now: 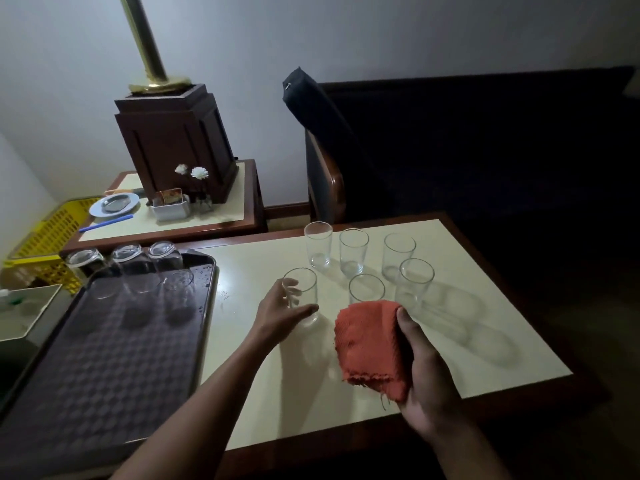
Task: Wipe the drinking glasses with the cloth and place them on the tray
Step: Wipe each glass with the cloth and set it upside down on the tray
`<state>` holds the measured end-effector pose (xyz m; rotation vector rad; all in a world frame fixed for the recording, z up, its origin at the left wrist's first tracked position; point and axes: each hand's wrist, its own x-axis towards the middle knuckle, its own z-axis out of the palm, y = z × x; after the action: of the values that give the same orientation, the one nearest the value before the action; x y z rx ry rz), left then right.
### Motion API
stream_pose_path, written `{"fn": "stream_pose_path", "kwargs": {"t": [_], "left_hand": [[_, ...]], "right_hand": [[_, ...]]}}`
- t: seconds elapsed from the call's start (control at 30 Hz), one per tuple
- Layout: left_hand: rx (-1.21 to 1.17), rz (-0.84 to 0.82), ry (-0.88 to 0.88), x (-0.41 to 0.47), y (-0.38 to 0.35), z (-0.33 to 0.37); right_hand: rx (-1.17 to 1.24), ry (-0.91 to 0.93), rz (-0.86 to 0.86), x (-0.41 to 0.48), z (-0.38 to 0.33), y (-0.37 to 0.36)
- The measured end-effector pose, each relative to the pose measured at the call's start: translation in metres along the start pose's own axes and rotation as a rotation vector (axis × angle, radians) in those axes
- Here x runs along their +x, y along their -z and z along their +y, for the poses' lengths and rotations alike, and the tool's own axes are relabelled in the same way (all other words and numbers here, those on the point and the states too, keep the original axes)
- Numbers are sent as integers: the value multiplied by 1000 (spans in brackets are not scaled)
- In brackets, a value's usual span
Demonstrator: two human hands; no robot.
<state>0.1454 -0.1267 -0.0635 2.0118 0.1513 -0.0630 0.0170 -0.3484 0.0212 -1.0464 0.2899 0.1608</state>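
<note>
Head view showed the left hand (282, 308) extended at frame centre, thumb and fingers curled round an upright glass (306, 289) standing on the table (277, 375). The right hand (429, 375), lower right, thumb uppermost, gripped the orange cloth (372, 344). Five further glasses (353, 252) stood upright behind. Three inverted glasses (128, 258) lined the far edge of the tray (104, 358), lower left.

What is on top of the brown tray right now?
Three drinking glasses stand upside down along the brown tray's far edge, with water droplets beside them. The left forearm covers its near right corner, so that part is hidden.
</note>
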Motion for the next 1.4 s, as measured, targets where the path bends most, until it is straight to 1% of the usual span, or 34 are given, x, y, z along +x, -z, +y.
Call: {"fn": "stream_pose_path", "kwargs": {"t": [0.03,0.1,0.17,0.2,0.23,0.3,0.33,0.4,0.47,0.53,0.57,0.63,0.73,0.8,0.9,1.0,1.1,1.2,1.3,1.4], "left_hand": [[-72,-2,45,-11,4,3],[-305,0,139,-36,15,12],[-552,-28,210,-66,21,28],[-661,-66,227,-82,21,35],[-761,-115,227,-98,20,43],[-897,-200,196,-122,21,59],[-935,-214,181,-130,25,67],[-995,-179,183,-137,35,82],[-1009,-90,188,-140,45,91],[-959,-3,189,-143,50,89],[-918,-5,188,-147,51,87],[-870,-63,152,-155,51,85],[-833,-121,131,-164,52,80],[-869,-100,142,-168,52,82],[-932,18,179,-169,60,90],[-832,79,170,-173,70,93],[-808,18,119,-182,67,89],[-868,53,110,-190,62,94],[-899,76,190,-189,69,102],[-862,142,166,-185,79,108]], "right_hand": [[2,2,-8,2,1,2],[-18,28,-26,5,3,1],[-117,120,-15,7,6,-11],[-211,184,-5,7,8,-21],[-322,248,-20,6,11,-32],[-520,356,-117,0,18,-53],[-585,398,-170,-5,23,-61],[-634,453,-237,-17,34,-67],[-640,501,-271,-31,44,-67],[-639,552,-296,-42,49,-68],[-632,567,-312,-46,48,-70],[-630,573,-320,-48,40,-76],[-617,556,-287,-50,21,-84],[-615,579,-301,-57,22,-85],[-631,632,-365,-77,49,-85],[-596,640,-375,-88,63,-86],[-593,600,-331,-83,43,-95],[-581,568,-288,-75,25,-99],[-614,588,-334,-87,41,-98],[-618,647,-370,-108,68,-98]]}}
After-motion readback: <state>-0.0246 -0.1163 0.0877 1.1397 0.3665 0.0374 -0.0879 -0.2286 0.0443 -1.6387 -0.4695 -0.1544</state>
